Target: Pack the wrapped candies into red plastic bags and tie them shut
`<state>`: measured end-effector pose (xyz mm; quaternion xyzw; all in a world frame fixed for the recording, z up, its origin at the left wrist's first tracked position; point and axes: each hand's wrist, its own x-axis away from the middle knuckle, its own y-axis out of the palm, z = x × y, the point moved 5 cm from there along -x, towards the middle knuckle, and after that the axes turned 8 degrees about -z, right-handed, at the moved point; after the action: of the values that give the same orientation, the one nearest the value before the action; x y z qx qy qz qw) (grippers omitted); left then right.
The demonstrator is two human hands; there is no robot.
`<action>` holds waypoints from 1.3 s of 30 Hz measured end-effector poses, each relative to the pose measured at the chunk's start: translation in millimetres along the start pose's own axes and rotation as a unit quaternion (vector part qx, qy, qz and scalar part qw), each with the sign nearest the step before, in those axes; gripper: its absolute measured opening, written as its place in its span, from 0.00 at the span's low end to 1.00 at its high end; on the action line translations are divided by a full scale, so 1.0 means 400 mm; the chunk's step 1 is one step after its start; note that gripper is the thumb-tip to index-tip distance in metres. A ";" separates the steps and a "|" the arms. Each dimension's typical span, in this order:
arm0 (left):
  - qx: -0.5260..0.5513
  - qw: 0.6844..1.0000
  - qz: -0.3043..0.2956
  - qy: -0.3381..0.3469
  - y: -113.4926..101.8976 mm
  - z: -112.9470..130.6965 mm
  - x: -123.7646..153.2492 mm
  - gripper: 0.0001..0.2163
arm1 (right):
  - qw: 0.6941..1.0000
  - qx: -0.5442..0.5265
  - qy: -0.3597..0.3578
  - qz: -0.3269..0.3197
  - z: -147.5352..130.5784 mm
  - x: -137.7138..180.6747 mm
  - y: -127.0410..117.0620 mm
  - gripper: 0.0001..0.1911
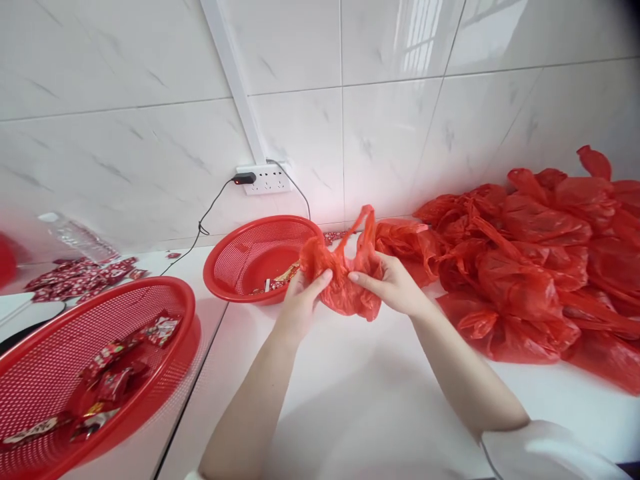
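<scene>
Now, our left hand [299,301] and right hand [400,287] each pinch the red bag [347,299], thumbs closed on its plastic, above the worktop [360,387] between a mesh basket [241,257] and the piled bags [530,280]. That plastic (thin, by its look) could tear if we tugged too hard.

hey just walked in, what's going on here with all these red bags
A person holds a red plastic bag between the left hand and right hand, thumbs on the near side, above a white table. A heap of red bags lies to the right. A red basket at left holds wrapped packets.
</scene>
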<state>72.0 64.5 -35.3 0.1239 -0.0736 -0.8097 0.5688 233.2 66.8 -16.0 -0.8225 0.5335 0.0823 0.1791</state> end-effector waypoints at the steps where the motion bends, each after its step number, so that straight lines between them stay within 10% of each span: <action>1: -0.004 1.000 0.022 0.003 -0.019 0.006 -0.002 0.18 | 1.000 -0.007 0.000 0.026 0.003 0.000 -0.012 0.14; 8: -0.224 0.974 -0.024 -0.004 -0.127 0.102 0.022 0.08 | 0.966 -0.042 -0.019 0.256 0.011 0.021 -0.153 0.09; 13: -0.357 0.932 -0.027 0.060 -0.136 0.150 0.049 0.22 | 0.969 0.027 0.001 0.244 -0.001 0.028 -0.162 0.10; 17: -0.364 0.916 -0.049 0.164 -0.066 0.164 0.070 0.12 | 0.986 0.053 0.048 0.148 0.011 0.012 -0.110 0.13; 23: -0.497 0.850 -0.166 -0.046 0.038 0.004 0.038 0.14 | 0.997 0.050 0.049 0.013 0.017 -0.001 -0.020 0.15; 28: -0.549 0.765 -0.249 -0.226 0.005 -0.121 0.013 0.12 | 0.991 0.075 0.089 0.070 0.054 0.000 -0.073 0.15; 32: -0.631 0.712 -0.187 -0.245 -0.059 -0.108 0.007 0.19 | 0.950 0.173 0.144 0.214 0.090 0.025 -0.198 0.17; 36: -0.665 0.693 -0.133 -0.244 -0.093 -0.089 0.004 0.16 | 0.922 0.304 0.206 0.121 0.064 0.062 -0.229 0.11; 39: -0.675 0.693 -0.116 -0.224 -0.084 -0.095 -0.005 0.14 | 0.915 0.378 0.099 0.098 -0.044 0.096 -0.174 0.27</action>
<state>53.1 78.5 -80.1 -0.4709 0.3830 -0.7048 0.3672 311.6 52.9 2.0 -0.6410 0.6176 -0.1905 0.4140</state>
